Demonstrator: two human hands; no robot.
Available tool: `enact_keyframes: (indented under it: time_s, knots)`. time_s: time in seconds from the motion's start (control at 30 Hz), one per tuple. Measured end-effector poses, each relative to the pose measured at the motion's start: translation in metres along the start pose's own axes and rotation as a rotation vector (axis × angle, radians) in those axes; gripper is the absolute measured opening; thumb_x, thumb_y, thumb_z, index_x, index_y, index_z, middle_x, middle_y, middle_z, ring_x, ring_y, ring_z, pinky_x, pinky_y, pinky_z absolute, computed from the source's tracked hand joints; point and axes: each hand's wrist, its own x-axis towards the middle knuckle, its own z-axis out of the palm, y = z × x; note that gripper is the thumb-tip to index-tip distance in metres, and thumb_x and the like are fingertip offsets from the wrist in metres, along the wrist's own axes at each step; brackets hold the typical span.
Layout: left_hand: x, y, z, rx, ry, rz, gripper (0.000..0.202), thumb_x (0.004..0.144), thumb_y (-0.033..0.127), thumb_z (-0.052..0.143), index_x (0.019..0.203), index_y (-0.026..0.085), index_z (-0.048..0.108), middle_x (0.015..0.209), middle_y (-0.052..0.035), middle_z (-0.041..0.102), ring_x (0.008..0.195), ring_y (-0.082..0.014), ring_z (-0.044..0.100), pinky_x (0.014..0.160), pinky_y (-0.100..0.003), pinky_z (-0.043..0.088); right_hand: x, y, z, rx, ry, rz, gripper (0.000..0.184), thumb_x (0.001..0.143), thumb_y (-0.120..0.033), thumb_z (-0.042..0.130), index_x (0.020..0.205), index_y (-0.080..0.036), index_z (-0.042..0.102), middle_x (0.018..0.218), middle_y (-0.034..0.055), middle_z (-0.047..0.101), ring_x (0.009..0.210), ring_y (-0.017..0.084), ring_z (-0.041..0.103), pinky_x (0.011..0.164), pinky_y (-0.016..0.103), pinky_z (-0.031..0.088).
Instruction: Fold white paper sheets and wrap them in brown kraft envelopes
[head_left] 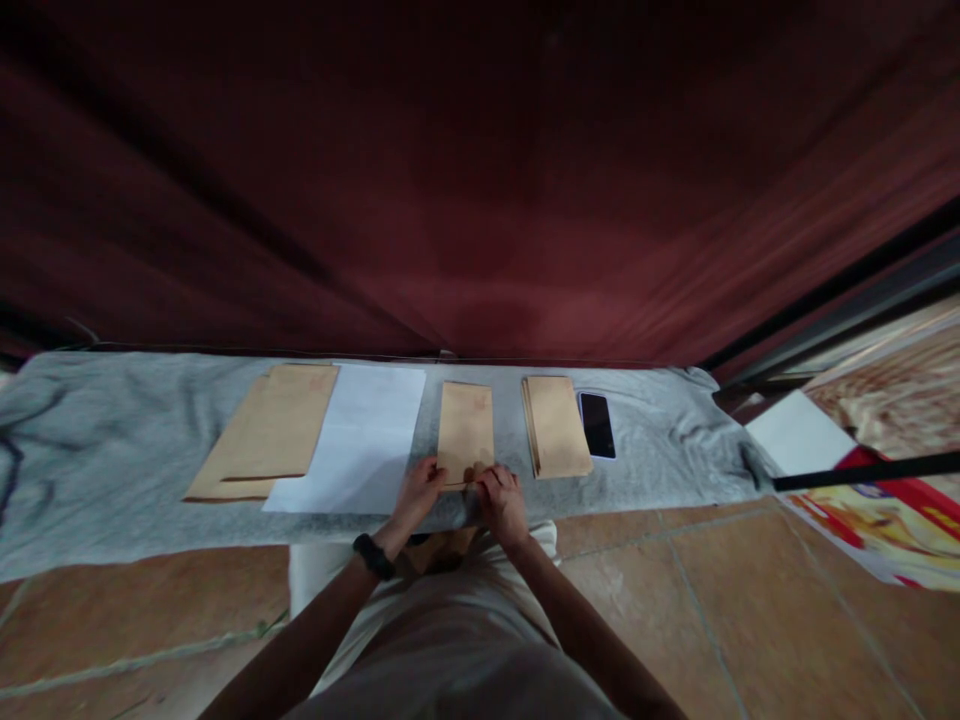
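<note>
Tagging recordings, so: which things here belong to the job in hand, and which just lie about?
Job:
- brown paper piece, touched by left hand and right hand
- likely brown paper stack, large brown sheets, white paper

Apparently just lying about:
- phone
- red-yellow printed item

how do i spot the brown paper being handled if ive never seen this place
Find the long grey cloth below the dark red surface. Between its white sheet and brown stack lies the brown paper. Unlike its neighbours, it has the left hand and right hand at its near edge.
</note>
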Motion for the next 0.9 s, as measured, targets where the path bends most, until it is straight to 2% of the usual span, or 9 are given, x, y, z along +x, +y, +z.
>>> enact_keyframes:
  time_s: [0.17, 0.3, 0.4, 0.5, 0.6, 0.67, 0.77, 0.83, 0.9]
  knots:
    - [-0.008, 0.002, -0.002, -0.062, -0.119, -0.066, 0.04, 0.059, 0.035, 0.075, 0.092, 0.017, 0.062, 0.066, 0.0026, 0.065, 0.056, -0.0135, 0.059, 0.052, -0.024, 0.042, 0.002, 0.0, 0.001, 0.014, 0.006, 0.022, 0.013, 0.098, -0.014, 0.056, 0.101, -0.023, 0.066, 0.101, 0.0045, 0.065, 0.1, 0.023, 0.057, 0.091, 0.036, 0.04]
    - [-0.007, 0.002, 0.0, -0.07, -0.081, -0.074, 0.025, 0.06, 0.03, 0.071, 0.079, 0.019, 0.061, 0.062, 0.0026, 0.062, 0.052, -0.0125, 0.055, 0.049, -0.025, 0.04, 0.001, -0.006, -0.003, -0.047, -0.031, -0.012, 0.017, 0.098, -0.013, 0.054, 0.108, -0.022, 0.065, 0.107, 0.0072, 0.065, 0.106, 0.025, 0.056, 0.094, 0.039, 0.041]
    - [-0.008, 0.005, 0.004, -0.077, -0.056, -0.064, 0.019, 0.061, 0.029, 0.07, 0.076, 0.02, 0.06, 0.064, 0.0018, 0.063, 0.053, -0.0126, 0.055, 0.05, -0.025, 0.039, 0.0, -0.016, -0.008, -0.034, -0.034, -0.095, 0.029, 0.1, -0.018, 0.052, 0.128, -0.022, 0.059, 0.123, 0.0103, 0.063, 0.114, 0.026, 0.054, 0.1, 0.043, 0.04]
    - [-0.014, 0.018, 0.011, -0.081, -0.069, -0.031, 0.023, 0.061, 0.03, 0.072, 0.077, 0.019, 0.06, 0.07, 0.0, 0.066, 0.059, -0.014, 0.059, 0.053, -0.025, 0.042, 0.003, -0.028, -0.013, -0.043, -0.026, -0.108, 0.045, 0.099, -0.023, 0.052, 0.144, -0.02, 0.049, 0.135, 0.0146, 0.059, 0.118, 0.03, 0.054, 0.101, 0.045, 0.043]
    - [-0.023, 0.039, 0.016, -0.13, -0.061, 0.028, 0.032, 0.066, 0.043, 0.076, 0.083, 0.019, 0.061, 0.075, -0.0004, 0.067, 0.067, -0.0156, 0.063, 0.059, -0.026, 0.048, 0.015, -0.034, -0.024, -0.022, -0.022, -0.021, 0.046, 0.098, -0.017, 0.047, 0.144, -0.019, 0.051, 0.132, 0.0159, 0.062, 0.114, 0.031, 0.059, 0.097, 0.044, 0.047]
    - [-0.028, 0.052, 0.017, -0.215, -0.054, 0.079, 0.043, 0.075, 0.058, 0.07, 0.094, 0.02, 0.065, 0.088, -0.0039, 0.071, 0.084, -0.0192, 0.068, 0.071, -0.028, 0.054, 0.026, -0.034, -0.034, 0.108, 0.033, 0.052, 0.044, 0.099, -0.017, 0.043, 0.141, -0.021, 0.056, 0.129, 0.0147, 0.064, 0.113, 0.029, 0.061, 0.097, 0.042, 0.049]
    - [-0.028, 0.061, 0.015, -0.286, -0.002, 0.071, 0.06, 0.076, 0.071, 0.066, 0.107, 0.019, 0.066, 0.108, -0.0094, 0.072, 0.103, -0.0247, 0.068, 0.08, -0.032, 0.056, 0.041, -0.03, -0.047, 0.566, 0.213, 0.235, 0.035, 0.101, -0.035, 0.045, 0.125, -0.021, 0.066, 0.117, 0.0108, 0.071, 0.107, 0.026, 0.065, 0.094, 0.04, 0.053]
    - [-0.027, 0.06, 0.015, -0.295, 0.013, 0.001, 0.063, 0.07, 0.069, 0.073, 0.106, 0.018, 0.067, 0.109, -0.0104, 0.072, 0.102, -0.0252, 0.068, 0.077, -0.032, 0.057, 0.047, -0.03, -0.048, 0.945, 0.29, 0.4, 0.036, 0.096, -0.048, 0.054, 0.111, -0.019, 0.07, 0.1, 0.0077, 0.074, 0.096, 0.024, 0.068, 0.085, 0.037, 0.056]
    - [-0.027, 0.056, 0.018, -0.322, -0.056, -0.072, 0.059, 0.066, 0.064, 0.079, 0.101, 0.017, 0.069, 0.103, -0.01, 0.073, 0.094, -0.0239, 0.07, 0.075, -0.032, 0.057, 0.047, -0.033, -0.04, 1.245, 0.287, 0.523, 0.039, 0.089, -0.055, 0.061, 0.101, -0.019, 0.069, 0.091, 0.0062, 0.075, 0.088, 0.023, 0.07, 0.077, 0.034, 0.058]
